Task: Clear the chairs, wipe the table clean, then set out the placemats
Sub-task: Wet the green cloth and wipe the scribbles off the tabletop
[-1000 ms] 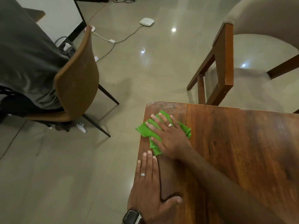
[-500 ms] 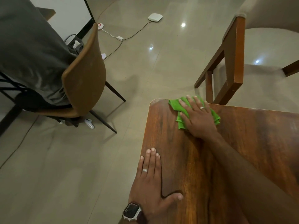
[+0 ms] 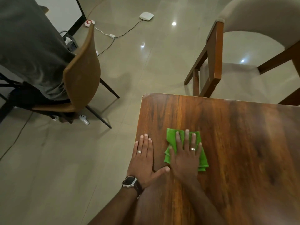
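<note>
A folded green cloth (image 3: 172,135) lies on the dark wooden table (image 3: 235,135), a short way in from its left edge. My right hand (image 3: 185,157) presses flat on the cloth with straight, spread fingers. My left hand (image 3: 144,157) rests flat on the bare wood just left of it, at the table's edge, thumb stretched out toward the right hand. A beige upholstered chair with a wooden frame (image 3: 214,59) stands beyond the table's far edge. No placemats are in view.
A brown shell chair (image 3: 81,75) stands left of the table with a seated person in a grey shirt (image 3: 32,46). Cables (image 3: 107,34), a white box (image 3: 146,15) and a small white controller (image 3: 84,119) lie on the tiled floor.
My right hand has slid the cloth from the table's far left corner back toward me, stopping beside my left hand. The left hand has stayed flat at the edge.
</note>
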